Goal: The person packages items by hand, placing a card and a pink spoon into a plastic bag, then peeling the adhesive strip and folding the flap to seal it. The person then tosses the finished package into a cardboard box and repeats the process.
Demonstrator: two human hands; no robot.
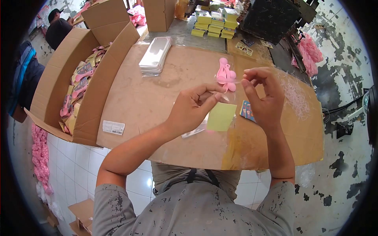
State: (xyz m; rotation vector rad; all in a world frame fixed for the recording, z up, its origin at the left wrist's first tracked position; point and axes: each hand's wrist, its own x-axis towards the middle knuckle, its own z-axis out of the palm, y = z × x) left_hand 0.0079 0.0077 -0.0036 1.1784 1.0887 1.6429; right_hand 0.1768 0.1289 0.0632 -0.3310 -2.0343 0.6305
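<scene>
My left hand [193, 105] pinches the top edge of a clear packet with a yellow-green card [221, 117], which hangs over the cardboard-covered table [157, 98]. My right hand [264, 92] is raised to the right of it, thumb and index finger close together on what looks like a thin clear strip. Between and beyond the hands lie pink plastic spoons [226, 74]. Partly behind my right hand is a small stack of blue printed cards [247, 111]. Under the packet, a clear sleeve [193, 129] rests on the table.
A large open carton [104, 82] of filled packets stands at the left. Clear sleeves [155, 55] are stacked at the back, with yellow card stacks [214, 23] farther away. Thin strips [295, 96] lie at the right. Another person [59, 31] is at the far left.
</scene>
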